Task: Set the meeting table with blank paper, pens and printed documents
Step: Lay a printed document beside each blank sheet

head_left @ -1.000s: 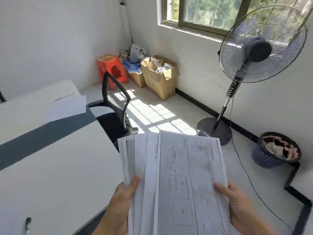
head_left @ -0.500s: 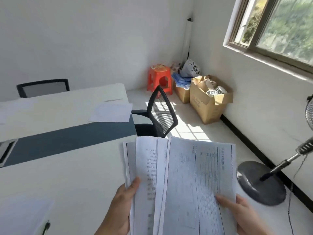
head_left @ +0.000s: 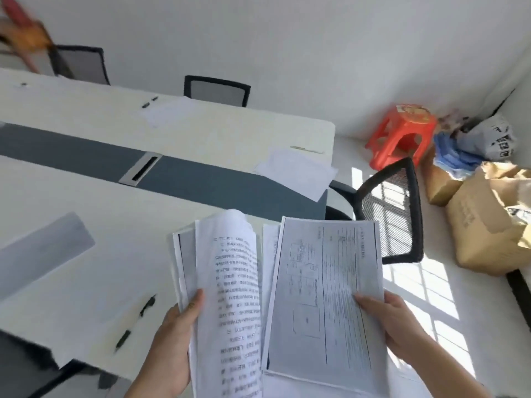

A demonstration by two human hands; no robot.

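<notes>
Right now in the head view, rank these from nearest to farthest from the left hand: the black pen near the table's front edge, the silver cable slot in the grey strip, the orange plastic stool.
1. Black pen, just left of the left hand.
2. Silver cable slot, mid-table.
3. Orange plastic stool, far right corner.

Table (head_left: 86,116) cream-white, dark blue-grey band down middle. Printed sheets (head_left: 324,294) white, grey-black text, lined form grid. Blank paper (head_left: 296,173) plain white. Pen (head_left: 148,304) black. Chairs (head_left: 388,208) black mesh. Stool (head_left: 402,133) bright red-orange. Boxes (head_left: 488,222) brown cardboard. Walls white.
</notes>
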